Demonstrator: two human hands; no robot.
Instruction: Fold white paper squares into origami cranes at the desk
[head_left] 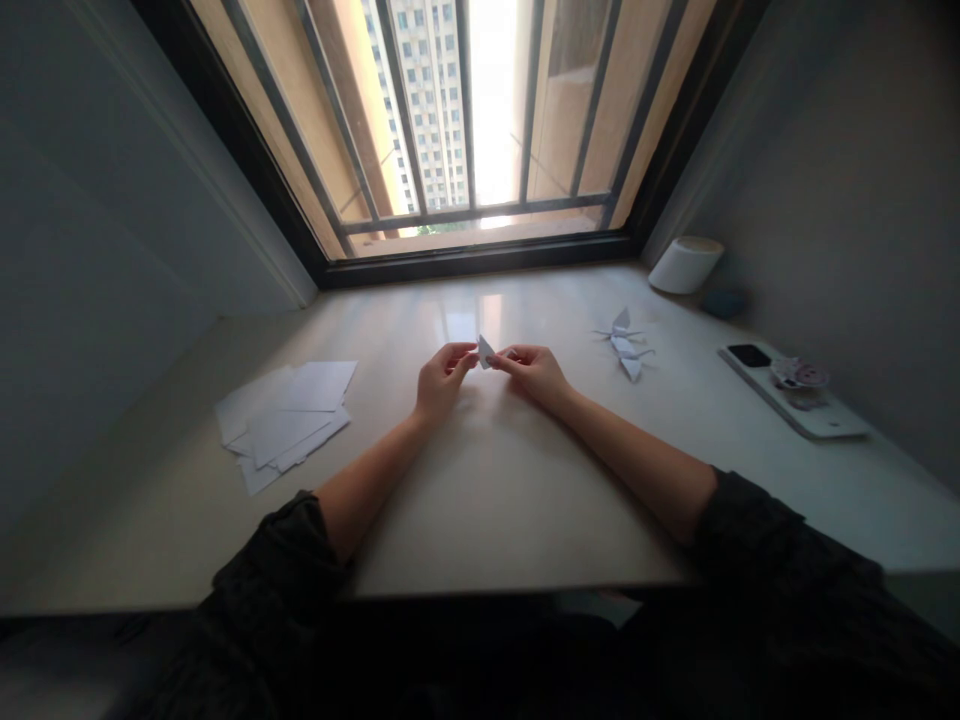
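Observation:
A small folded piece of white paper (pixel 485 351) is held just above the middle of the pale desk (pixel 495 500). My left hand (pixel 442 378) pinches its left side with curled fingers. My right hand (pixel 534 372) pinches its right side the same way. Both forearms reach out from dark sleeves at the bottom of the view.
A loose stack of white paper sheets (pixel 285 420) lies to the left. Two folded paper cranes (pixel 626 345) sit to the right. Further right lie a white phone (pixel 791 395) with a small round object on it, a white cylinder (pixel 686 264) and a dark lump (pixel 724 302) by the wall. A barred window (pixel 472 130) is ahead.

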